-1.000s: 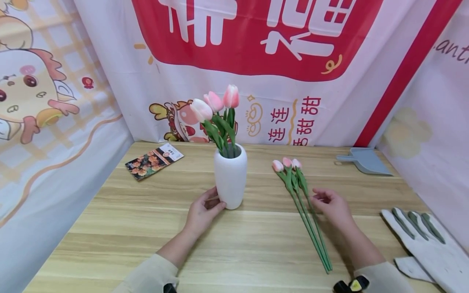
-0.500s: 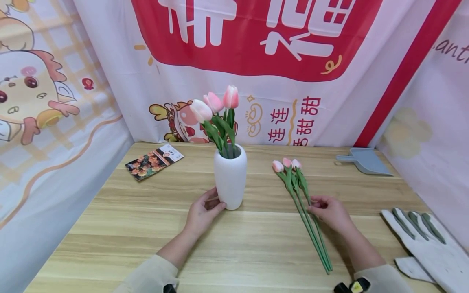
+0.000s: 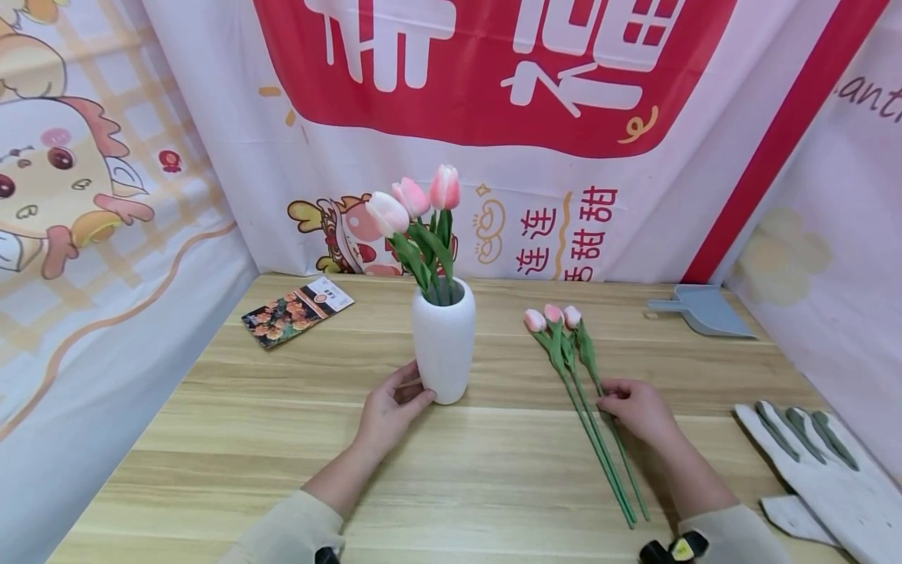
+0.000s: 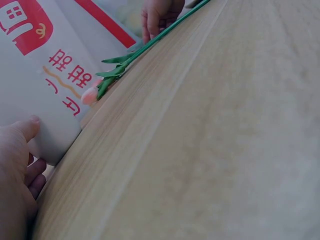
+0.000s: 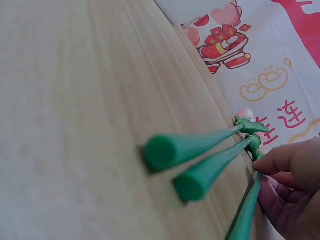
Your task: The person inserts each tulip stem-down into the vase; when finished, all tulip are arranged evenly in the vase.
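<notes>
My left hand [image 3: 390, 407] holds the lower part of a white vase [image 3: 445, 352], thumb in front and fingers behind. Three pink-and-white artificial tulips [image 3: 444, 188] stand in that vase. On the table to its right lie three more tulips, heads toward the back. My right hand [image 3: 637, 407] pinches the stem of the rightmost tulip [image 3: 588, 356] between thumb and fingers. In the right wrist view that green stem [image 5: 246, 210] runs under the fingertips, apart from the other two tulip stems [image 5: 200, 147]. The left wrist view has the left thumb [image 4: 30, 127] against the vase.
A flower-picture packet [image 3: 292, 313] lies at the back left of the wooden table [image 3: 451, 486]. A grey dustpan [image 3: 712, 312] is at the back right. White-and-green gloves [image 3: 831, 470] lie at the right edge. Printed cloth [image 3: 535, 157] hangs behind.
My right hand has come down to the three lying tulips and taken hold of the rightmost stem, shifting it slightly right, away from the others. The left hand and vase have stayed put.
</notes>
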`<state>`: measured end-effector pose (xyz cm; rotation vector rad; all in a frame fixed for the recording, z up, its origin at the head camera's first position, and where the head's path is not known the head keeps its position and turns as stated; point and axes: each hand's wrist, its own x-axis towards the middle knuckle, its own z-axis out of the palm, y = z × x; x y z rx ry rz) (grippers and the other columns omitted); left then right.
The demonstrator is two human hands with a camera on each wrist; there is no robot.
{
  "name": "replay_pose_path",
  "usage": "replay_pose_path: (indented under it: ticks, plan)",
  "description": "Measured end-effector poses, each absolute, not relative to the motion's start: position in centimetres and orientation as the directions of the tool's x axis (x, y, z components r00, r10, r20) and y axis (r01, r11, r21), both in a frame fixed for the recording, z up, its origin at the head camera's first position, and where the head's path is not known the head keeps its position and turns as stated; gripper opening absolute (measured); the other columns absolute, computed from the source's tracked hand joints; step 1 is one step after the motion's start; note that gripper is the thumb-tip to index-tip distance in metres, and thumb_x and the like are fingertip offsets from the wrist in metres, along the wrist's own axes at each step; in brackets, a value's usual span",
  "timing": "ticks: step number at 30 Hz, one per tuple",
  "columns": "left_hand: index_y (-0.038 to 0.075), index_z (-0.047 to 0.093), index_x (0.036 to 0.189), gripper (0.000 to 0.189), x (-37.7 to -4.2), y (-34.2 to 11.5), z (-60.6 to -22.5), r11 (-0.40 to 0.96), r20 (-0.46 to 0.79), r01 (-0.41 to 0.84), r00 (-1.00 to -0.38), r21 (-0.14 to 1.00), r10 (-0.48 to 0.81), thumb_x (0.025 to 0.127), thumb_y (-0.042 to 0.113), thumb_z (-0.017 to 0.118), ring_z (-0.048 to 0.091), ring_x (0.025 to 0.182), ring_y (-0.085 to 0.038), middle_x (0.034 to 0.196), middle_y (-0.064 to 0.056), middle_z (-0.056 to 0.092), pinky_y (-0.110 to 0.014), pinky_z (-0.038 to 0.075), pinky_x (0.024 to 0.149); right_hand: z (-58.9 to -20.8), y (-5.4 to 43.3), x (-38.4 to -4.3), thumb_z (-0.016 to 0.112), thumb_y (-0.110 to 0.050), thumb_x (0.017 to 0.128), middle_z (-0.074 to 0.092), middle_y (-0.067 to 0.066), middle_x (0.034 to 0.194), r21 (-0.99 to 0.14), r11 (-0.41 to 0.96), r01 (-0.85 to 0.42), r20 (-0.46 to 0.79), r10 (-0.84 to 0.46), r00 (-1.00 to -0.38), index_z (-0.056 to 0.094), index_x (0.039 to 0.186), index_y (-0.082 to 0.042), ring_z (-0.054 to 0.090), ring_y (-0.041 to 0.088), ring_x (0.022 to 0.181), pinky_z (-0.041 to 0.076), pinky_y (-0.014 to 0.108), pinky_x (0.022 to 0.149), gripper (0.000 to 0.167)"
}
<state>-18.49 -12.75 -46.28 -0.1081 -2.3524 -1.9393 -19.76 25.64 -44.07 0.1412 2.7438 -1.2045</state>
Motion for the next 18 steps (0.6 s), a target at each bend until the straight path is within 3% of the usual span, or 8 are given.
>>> replay_pose_path:
  ticks: [5,9,12,18]
  plan:
    - [0.006,0.056,0.136,0.055,-18.4,-12.7,-46.3,0.191,0.114,0.111,-0.994,0.975,-0.003,0.085,0.011,0.076,0.066,0.113,-0.031,0.130,-0.016,0.063,-0.029,0.058,0.091,-43.9,26.0,-19.6,0.065,-0.014,0.090,0.068,0.024,0.110,-0.768,0.620,0.159,-0.175,0.035,-0.984,0.057,0.128,0.011,0.063,0.010,0.082,0.058,0.022,0.065,0.045]
    - [0.006,0.056,0.136,0.054,-18.4,-12.7,-46.2,0.188,0.111,0.108,-0.994,0.976,-0.003,0.086,0.011,0.076,0.066,0.113,-0.031,0.131,-0.016,0.063,-0.029,0.058,0.092,-43.7,26.5,-19.5,0.064,-0.016,0.091,0.068,0.021,0.113,-0.804,0.563,0.191,-0.191,0.060,-0.980,0.055,0.131,0.010,0.060,0.004,0.079,0.056,0.019,0.065,0.048]
    - [0.006,0.056,0.136,0.054,-18.4,-12.7,-46.2,0.190,0.111,0.108,-0.994,0.976,-0.006,0.086,0.011,0.075,0.066,0.113,-0.031,0.131,-0.015,0.063,-0.029,0.058,0.092,-43.5,26.8,-19.6,0.063,-0.017,0.093,0.070,0.010,0.106,-0.842,0.491,0.221,-0.208,0.083,-0.975,0.052,0.135,0.008,0.058,0.001,0.078,0.054,0.017,0.067,0.051]
    - [0.006,0.056,0.136,0.054,-18.3,-12.7,-46.0,0.188,0.111,0.108,-0.994,0.976,-0.006,0.086,0.011,0.075,0.066,0.113,-0.031,0.131,-0.016,0.062,-0.029,0.058,0.093,-43.1,27.1,-20.0,0.060,-0.016,0.096,0.064,-0.015,0.082,-0.934,0.223,0.280,-0.264,0.097,-0.960,0.041,0.143,0.009,0.059,-0.001,0.069,0.057,0.016,0.065,0.056]
